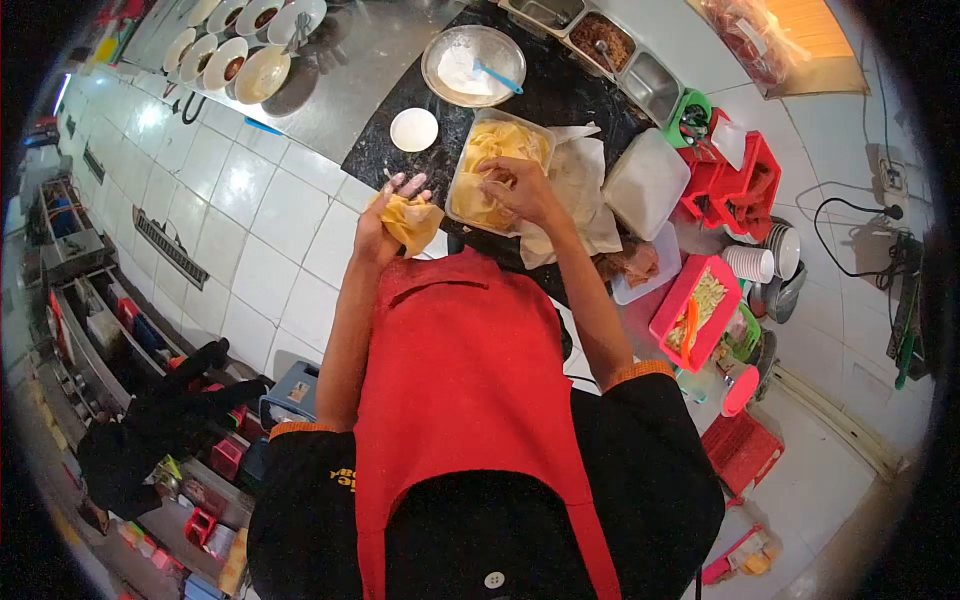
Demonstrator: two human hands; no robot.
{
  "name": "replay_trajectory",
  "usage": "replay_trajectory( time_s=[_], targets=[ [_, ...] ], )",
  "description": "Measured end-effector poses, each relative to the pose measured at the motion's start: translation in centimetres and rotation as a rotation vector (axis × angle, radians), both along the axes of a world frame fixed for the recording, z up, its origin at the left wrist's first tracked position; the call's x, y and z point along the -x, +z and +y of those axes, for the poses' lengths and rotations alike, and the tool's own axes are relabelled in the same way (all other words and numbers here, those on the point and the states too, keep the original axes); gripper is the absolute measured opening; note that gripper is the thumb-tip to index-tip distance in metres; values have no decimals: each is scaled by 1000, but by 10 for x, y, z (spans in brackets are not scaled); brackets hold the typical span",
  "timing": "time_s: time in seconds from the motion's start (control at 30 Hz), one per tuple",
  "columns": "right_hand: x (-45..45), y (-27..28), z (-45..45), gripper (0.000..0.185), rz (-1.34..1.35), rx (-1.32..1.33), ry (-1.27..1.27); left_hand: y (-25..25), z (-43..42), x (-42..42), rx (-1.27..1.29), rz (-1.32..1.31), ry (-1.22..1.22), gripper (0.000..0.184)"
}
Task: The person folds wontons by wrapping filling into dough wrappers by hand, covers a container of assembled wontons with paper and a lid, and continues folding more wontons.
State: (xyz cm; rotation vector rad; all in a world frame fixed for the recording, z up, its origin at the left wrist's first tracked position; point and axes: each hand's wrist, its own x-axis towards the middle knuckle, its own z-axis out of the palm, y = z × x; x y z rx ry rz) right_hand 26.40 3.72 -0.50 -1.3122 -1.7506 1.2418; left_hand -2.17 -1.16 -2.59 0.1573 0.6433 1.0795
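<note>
Palm up and loosely open, my left hand (380, 224) carries a thin yellow sheet (413, 224) across the palm, its edges hanging loose while the fingers stretch out beyond it. The tips of those fingers look whitish. My right hand (524, 188) reaches into a clear plastic tub (460, 168) just beside it, fingers bent and drawn close together over a pile of yellow sheets (508, 137). Whether those fingers pinch a sheet or only touch the pile, I cannot tell.

The tub stands near the edge of the black counter (372, 152), directly in front of my red apron (455, 370). A small white bowl (414, 130) sits to its left. Beyond the tub, a round metal bowl (431, 64) holds white powder (461, 72) and a blue-handled utensil (499, 78), which leans over the rim. To the right of the tub lies a crumpled whitish wrapping (575, 195), with a pale rectangular container (648, 184) next to it. Farther to the right, a pink tray (662, 325) holds pale pieces and orange strips. At upper left, white bowls (228, 64), several with dark contents, stand in rows on a metal surface (370, 55).
</note>
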Motion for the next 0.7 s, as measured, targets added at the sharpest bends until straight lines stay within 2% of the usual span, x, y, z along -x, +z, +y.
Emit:
replay_trajectory(
  time_s=[0.13,0.2,0.3,0.37,0.43,0.5,0.57,0.63,0.7],
  targets=[
    [12,-30,5,33,-133,26,-113,12,8,-12,-89,-11,-33,42],
    [21,-33,-2,34,-334,-430,-284,14,14,-15,-162,29,-36,44],
    [43,2,-7,34,-303,-465,-382,19,16,-24,-218,138,-5,43],
    [55,11,-9,34,-259,-447,-340,18,15,-31,-290,224,10,46],
    [65,25,-13,35,22,-382,-152,13,17,-33,-291,244,-4,48],
    [72,27,-17,34,14,-363,-110,8,22,-36,-531,570,12,49],
    [76,22,-16,30,-8,-370,-33,10,20,-39,-451,543,55,48],
    [82,38,-19,29,-84,-451,-60,19,20,-36,-184,269,102,49],
    [84,46,-23,28,-159,-533,-87,25,21,-32,-164,173,114,50]
  ],
)
